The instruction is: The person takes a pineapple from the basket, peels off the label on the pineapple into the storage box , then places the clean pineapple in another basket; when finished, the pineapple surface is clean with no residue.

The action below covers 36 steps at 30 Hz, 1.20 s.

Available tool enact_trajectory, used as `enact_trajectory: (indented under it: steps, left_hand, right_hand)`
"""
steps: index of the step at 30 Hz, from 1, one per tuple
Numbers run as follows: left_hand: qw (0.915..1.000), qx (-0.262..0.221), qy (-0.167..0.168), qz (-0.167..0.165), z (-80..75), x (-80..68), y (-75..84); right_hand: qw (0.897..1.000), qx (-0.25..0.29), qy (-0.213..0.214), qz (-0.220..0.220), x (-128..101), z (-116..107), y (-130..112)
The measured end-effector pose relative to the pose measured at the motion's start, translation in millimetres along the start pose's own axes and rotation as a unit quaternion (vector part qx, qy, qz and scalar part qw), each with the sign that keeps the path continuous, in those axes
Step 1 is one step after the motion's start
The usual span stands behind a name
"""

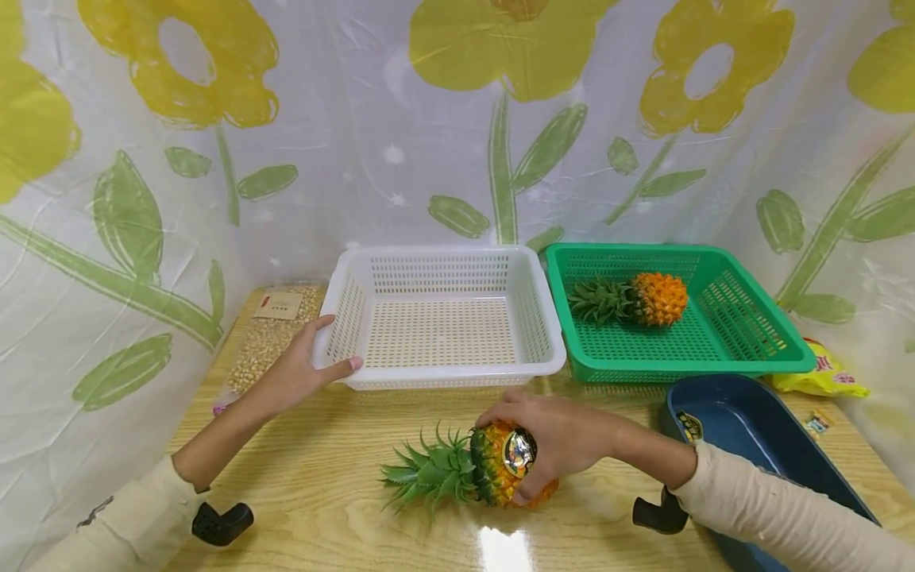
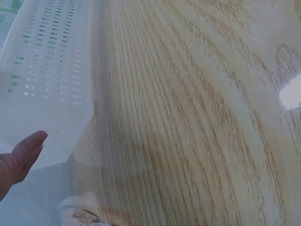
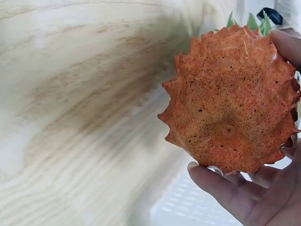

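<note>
My right hand [image 1: 561, 437] grips an orange pineapple [image 1: 493, 469] with a round label and a green leafy crown pointing left, just above or on the table; I cannot tell which. Seen from the right wrist, the base of the pineapple [image 3: 228, 103] faces the camera, with fingers [image 3: 225, 188] around its side. My left hand [image 1: 303, 369] rests at the front left corner of the white perforated basket [image 1: 443, 373], its thumb and a finger stretched out along the rim. Inside the green basket [image 1: 686, 365] lies a second pineapple [image 1: 658, 299], crown to the left.
A bag of corn kernels [image 1: 268, 334] lies left of the white basket. A dark blue tub [image 1: 743, 413] stands at the right, beside a yellow packet [image 1: 822, 373]. Behind the baskets hangs a flowered curtain [image 1: 357, 159]. All this stands on a wood-grain table [image 1: 336, 524].
</note>
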<state>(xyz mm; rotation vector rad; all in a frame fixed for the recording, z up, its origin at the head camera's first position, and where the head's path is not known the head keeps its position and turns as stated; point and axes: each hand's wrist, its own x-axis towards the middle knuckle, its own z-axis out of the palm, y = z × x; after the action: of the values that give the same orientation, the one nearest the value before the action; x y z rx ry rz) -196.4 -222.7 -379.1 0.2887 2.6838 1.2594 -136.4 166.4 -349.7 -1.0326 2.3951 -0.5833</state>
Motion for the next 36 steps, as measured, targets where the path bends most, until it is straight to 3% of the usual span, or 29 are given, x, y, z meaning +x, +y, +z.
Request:
enact_trajectory:
  steps: [13,19,28,36]
  left_hand:
    - [0.9999,-0.012,-0.002,0.004,-0.5,0.5,1.8]
    - [0.9999,-0.003,0.001,0.015,-2.1,2.0,3.9]
    - [0.9962,0.077,0.039,0.013,-3.6,-3.2,9.2]
    - [0.9923,0.09,0.076,0.038,-9.5,-11.6,19.7]
  right_hand:
    - [1.0,-0.011,0.02,0.003,2,9,10]
    - [1.0,0.013,0.012,0.017,3,9,12]
    - [0.997,0.069,0.002,0.033,7,8,18]
    - [0.996,0.086,0.0,0.036,7,9,19]
